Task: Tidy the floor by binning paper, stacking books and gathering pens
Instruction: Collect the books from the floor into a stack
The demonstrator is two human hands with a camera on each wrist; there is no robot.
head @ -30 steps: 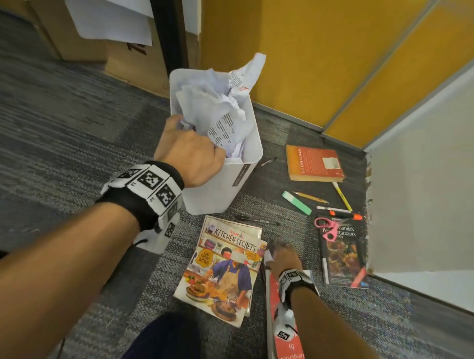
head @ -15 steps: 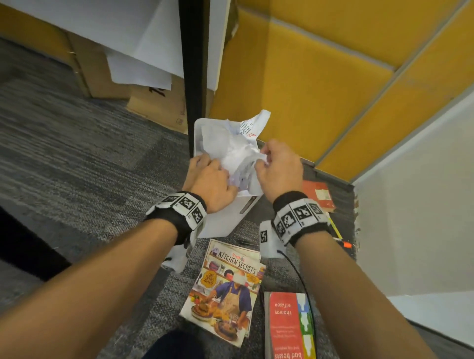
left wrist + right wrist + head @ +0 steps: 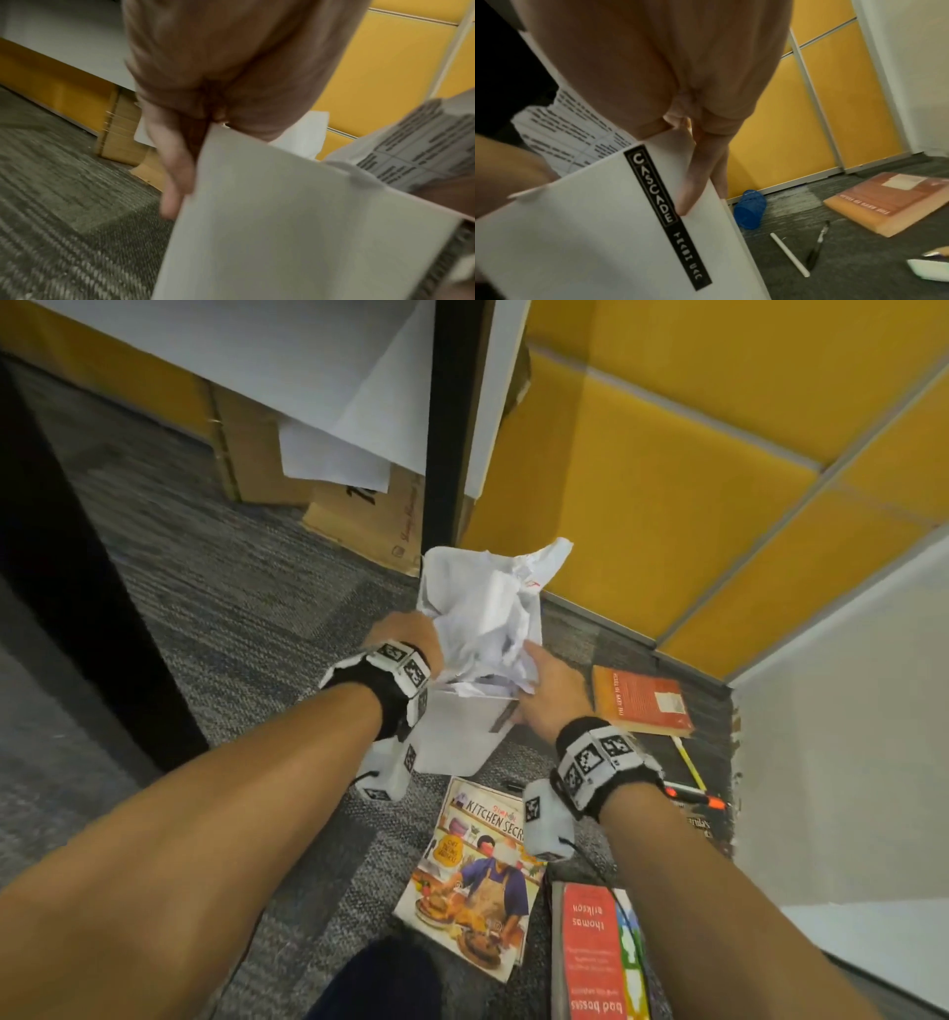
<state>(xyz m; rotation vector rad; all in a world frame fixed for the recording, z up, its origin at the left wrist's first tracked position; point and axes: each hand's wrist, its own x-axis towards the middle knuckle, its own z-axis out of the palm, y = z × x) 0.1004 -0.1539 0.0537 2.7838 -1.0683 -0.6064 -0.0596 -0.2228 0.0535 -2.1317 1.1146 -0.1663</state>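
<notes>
A white bin (image 3: 462, 737) stands on the carpet, stuffed with crumpled printed paper (image 3: 488, 618) that sticks up above its rim. My left hand (image 3: 411, 634) is at its left side. In the left wrist view its fingers (image 3: 177, 172) lie down the outer wall (image 3: 282, 223) beside the paper (image 3: 411, 146). My right hand (image 3: 549, 695) is at the right side. Its fingers (image 3: 695, 178) rest on the labelled wall (image 3: 577, 233), and its thumb reaches over the rim by the paper (image 3: 564, 130). Both hands pinch the bin's walls.
Books on the carpet: a cookbook (image 3: 472, 880), a red book (image 3: 590, 952), an orange book (image 3: 642, 701) and a dark one (image 3: 703, 829). Also an orange marker (image 3: 693, 796), a yellow pencil (image 3: 690, 765), a black pen (image 3: 817, 245) and a fallen blue cup (image 3: 750, 209). Cardboard boxes (image 3: 369, 516) lie behind.
My right hand rose from the floor by the red book to the paper in the bin. Both hands then slid down onto the bin's sides.
</notes>
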